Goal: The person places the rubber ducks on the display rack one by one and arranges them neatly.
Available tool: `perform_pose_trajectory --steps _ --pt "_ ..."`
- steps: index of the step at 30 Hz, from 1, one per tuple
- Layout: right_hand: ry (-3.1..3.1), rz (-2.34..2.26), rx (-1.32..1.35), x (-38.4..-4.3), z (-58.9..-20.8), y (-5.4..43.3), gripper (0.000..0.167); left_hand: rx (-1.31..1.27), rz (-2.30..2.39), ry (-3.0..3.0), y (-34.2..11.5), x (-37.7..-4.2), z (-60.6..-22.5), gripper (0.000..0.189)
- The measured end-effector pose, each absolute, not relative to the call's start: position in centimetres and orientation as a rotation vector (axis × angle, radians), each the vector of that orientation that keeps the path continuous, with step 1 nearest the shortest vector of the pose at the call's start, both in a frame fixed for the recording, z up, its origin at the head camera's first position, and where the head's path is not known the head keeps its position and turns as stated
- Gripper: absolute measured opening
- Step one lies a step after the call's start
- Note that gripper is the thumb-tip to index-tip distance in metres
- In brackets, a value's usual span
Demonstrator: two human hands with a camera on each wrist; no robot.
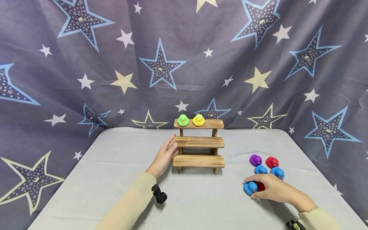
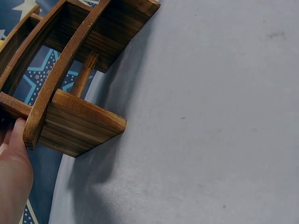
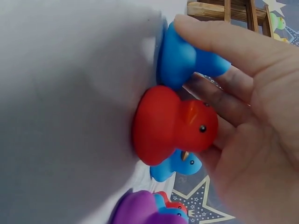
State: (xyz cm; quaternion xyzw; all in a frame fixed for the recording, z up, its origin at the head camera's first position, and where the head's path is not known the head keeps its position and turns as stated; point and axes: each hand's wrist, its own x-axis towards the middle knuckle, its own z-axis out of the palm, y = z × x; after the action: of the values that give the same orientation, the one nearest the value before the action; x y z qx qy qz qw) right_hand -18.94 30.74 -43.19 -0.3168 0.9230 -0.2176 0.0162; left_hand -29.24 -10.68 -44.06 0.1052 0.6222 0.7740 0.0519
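My left hand [image 1: 165, 156] grips the left end of the middle step of a three-step wooden display stand [image 1: 198, 161], thumb in front. In the left wrist view, the fingers meet the end of a step on the stand [image 2: 60, 84]. Over on the right, my right hand [image 1: 273, 188] pinches a blue rubber duck [image 1: 249, 188] between thumb and fingers, low at the cloth. A red duck [image 3: 156, 126] sits beside it under the palm, mostly hidden from the head view.
Green [image 1: 183, 120] and yellow [image 1: 198, 120] ducks stand on the top step. Beyond my right hand are purple [image 1: 255, 160], red [image 1: 272, 162] and two blue ducks [image 1: 260, 170]. Another purple duck [image 3: 140, 210] shows close to the right wrist. A starry curtain [image 1: 184, 70] hangs behind the table.
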Motion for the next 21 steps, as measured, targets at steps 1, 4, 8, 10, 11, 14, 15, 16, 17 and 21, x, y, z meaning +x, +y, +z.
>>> perform_pose_trajectory --steps 1,4,8,10,11,14,15,16,17,21 --pt "2.869 -0.676 -0.983 -19.0 -43.2 30.7 0.049 0.317 2.356 1.892 -10.7 -29.2 -44.1 0.057" --pt "2.873 -0.673 -0.973 -19.0 -43.0 30.7 0.049 0.31 2.356 1.894 -10.6 -29.3 -44.1 0.057" --pt "2.871 -0.702 -0.961 -19.1 -42.6 30.6 0.048 0.307 2.356 1.898 -10.6 -29.3 -44.0 0.057" --pt "2.859 -0.725 -0.967 -19.2 -42.3 30.5 0.048 0.309 2.355 1.902 -10.6 -29.3 -44.0 0.057" --pt "2.854 -0.738 -0.968 -19.3 -42.1 30.4 0.048 0.307 2.353 1.904 -10.6 -29.3 -44.0 0.057" --pt "2.858 -0.756 -0.976 -19.4 -41.7 30.2 0.047 0.318 2.353 1.907 -10.6 -29.3 -44.1 0.057" --pt "2.87 -0.745 -0.979 -19.4 -41.5 30.2 0.047 0.318 2.352 1.906 -10.6 -29.3 -44.1 0.057" --pt "2.887 -0.737 -0.982 -19.4 -41.3 30.1 0.047 0.321 2.353 1.904 -10.6 -29.4 -44.2 0.057" --pt "2.905 -0.731 -1.0 -19.5 -41.2 30.1 0.047 0.327 2.355 1.901 -10.6 -29.4 -44.2 0.058" --pt "2.977 -0.705 -1.056 -19.7 -40.5 29.7 0.046 0.325 2.358 1.894 -10.6 -29.4 -44.2 0.057"
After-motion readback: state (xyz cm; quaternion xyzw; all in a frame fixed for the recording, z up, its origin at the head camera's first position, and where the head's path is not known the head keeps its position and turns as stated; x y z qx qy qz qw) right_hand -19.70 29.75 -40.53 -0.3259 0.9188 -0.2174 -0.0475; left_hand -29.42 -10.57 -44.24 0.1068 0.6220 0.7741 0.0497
